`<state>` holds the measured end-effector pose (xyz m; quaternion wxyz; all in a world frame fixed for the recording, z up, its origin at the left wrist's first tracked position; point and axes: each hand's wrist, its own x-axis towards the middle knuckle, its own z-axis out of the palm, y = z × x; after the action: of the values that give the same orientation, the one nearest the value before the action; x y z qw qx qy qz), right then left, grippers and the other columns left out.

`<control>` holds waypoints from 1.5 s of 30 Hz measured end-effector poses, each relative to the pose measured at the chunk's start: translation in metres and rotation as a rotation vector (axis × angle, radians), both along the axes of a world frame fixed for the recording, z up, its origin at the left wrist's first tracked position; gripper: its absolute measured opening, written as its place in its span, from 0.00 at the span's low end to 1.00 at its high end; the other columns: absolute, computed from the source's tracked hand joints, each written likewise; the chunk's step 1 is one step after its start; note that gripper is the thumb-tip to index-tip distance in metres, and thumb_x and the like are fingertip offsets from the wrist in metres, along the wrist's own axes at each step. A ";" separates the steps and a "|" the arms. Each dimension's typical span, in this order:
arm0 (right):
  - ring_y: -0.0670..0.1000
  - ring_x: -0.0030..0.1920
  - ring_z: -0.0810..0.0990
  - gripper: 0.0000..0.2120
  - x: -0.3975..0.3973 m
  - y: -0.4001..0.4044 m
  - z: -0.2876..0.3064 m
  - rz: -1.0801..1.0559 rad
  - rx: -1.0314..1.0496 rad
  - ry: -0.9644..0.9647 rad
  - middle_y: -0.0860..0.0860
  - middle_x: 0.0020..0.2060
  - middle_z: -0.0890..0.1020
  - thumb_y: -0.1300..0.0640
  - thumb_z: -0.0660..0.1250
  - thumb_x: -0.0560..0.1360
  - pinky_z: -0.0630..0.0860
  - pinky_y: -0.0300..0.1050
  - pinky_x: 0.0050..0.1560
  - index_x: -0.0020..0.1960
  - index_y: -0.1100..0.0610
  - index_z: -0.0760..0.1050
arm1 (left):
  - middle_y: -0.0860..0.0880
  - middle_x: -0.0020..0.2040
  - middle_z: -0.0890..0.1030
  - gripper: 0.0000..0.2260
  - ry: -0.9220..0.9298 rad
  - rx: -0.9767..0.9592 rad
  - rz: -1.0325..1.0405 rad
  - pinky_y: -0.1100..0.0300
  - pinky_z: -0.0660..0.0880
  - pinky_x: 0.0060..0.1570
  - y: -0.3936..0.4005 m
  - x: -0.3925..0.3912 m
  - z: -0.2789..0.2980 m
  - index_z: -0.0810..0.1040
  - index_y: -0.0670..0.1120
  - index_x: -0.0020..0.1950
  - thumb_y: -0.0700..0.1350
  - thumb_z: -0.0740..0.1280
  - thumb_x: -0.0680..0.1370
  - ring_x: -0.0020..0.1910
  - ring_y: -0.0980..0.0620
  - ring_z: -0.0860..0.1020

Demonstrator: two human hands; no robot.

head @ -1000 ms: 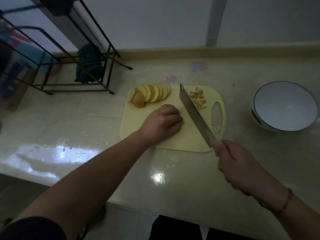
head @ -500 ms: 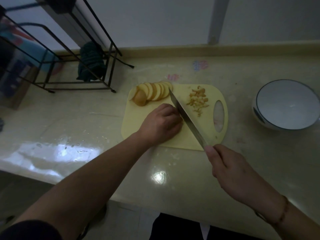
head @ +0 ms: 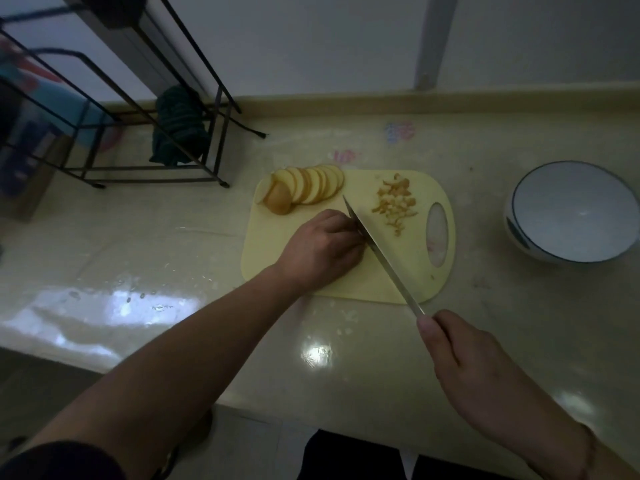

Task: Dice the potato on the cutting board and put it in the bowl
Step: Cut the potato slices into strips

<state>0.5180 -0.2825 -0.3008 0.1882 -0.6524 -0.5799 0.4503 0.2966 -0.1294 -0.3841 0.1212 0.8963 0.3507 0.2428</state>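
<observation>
— Right hand is wrapped round the handle of the knife, near the front edge of the tabletop; the blade runs slantwise across the cutting board, its tip close to the fanned potato slices.

— And the left hand?

— Knuckles up, fingers curled down on the board right against the blade; it looks to be pinning a few slices, though whatever lies under it is hidden, so I can't swear to it.

— So which step is this?

— Dicing, I'd judge, and only partly done; a small heap of diced pieces lies beyond the blade near the board's handle hole, while most of the slices sit uncut at the far left corner; the bowl stands well apart on the right, nothing in it.

— What does the next move call for?

— A straight cut down beside the knuckles, fingertips tucked back; then more slices fed in.
</observation>
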 end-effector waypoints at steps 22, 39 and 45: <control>0.42 0.24 0.69 0.27 0.001 0.032 -0.002 -0.050 -0.048 0.096 0.50 0.27 0.73 0.35 0.50 0.75 0.63 0.41 0.30 0.39 0.59 0.71 | 0.42 0.47 0.82 0.06 -0.033 -0.010 0.009 0.51 0.77 0.47 -0.003 -0.001 -0.001 0.85 0.39 0.47 0.42 0.73 0.77 0.46 0.42 0.80; 0.46 0.31 0.75 0.26 -0.008 0.028 -0.001 0.020 0.002 0.011 0.52 0.27 0.76 0.36 0.48 0.75 0.71 0.44 0.35 0.36 0.56 0.69 | 0.42 0.47 0.83 0.07 -0.030 0.011 0.014 0.50 0.78 0.46 -0.001 -0.006 -0.004 0.85 0.38 0.48 0.41 0.71 0.77 0.46 0.41 0.81; 0.47 0.30 0.74 0.25 -0.009 0.032 -0.002 0.034 -0.007 0.000 0.52 0.28 0.75 0.36 0.48 0.75 0.71 0.45 0.36 0.36 0.55 0.68 | 0.43 0.45 0.83 0.05 -0.042 0.037 0.017 0.51 0.78 0.43 -0.003 -0.003 -0.007 0.86 0.39 0.46 0.40 0.72 0.77 0.43 0.41 0.81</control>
<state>0.5094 -0.2503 -0.3027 0.1782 -0.6431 -0.5893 0.4554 0.2934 -0.1327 -0.3907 0.1098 0.8901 0.3514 0.2688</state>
